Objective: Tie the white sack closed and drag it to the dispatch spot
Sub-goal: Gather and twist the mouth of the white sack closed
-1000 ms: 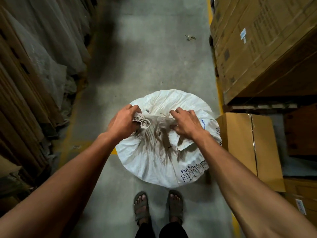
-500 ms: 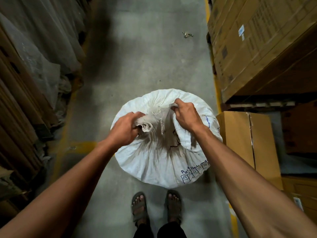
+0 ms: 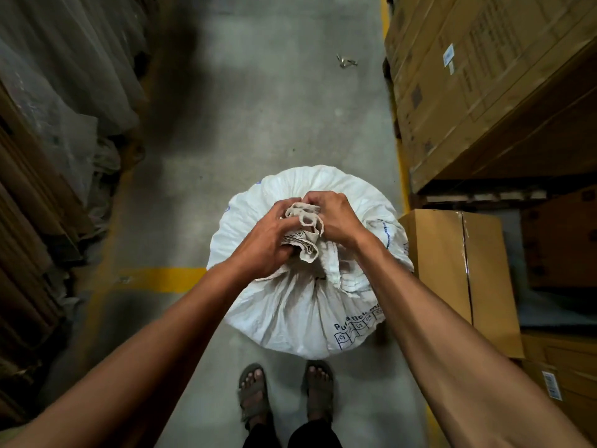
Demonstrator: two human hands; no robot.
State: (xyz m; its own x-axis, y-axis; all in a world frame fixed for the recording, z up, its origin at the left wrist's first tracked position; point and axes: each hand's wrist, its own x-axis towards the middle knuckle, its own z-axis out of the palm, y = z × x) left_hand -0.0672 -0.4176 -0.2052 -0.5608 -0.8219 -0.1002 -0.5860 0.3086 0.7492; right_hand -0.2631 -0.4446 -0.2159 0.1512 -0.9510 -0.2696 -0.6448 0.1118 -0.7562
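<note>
Left of the white sack (image 3: 300, 305), which stands on the concrete floor (image 3: 258, 124) just ahead of the person's feet, the left hand (image 3: 268, 244) has its grip clenched on the gathered neck (image 3: 305, 227); the right hand (image 3: 332, 216) bunches the same cloth from the other side. No knot shows yet, so a slack hold could let the neck spring open. Blue print low on the sack's right side is only partly legible, perhaps "Pu…"; the cardboard box (image 3: 452, 273) beside it shows no readable text.
</note>
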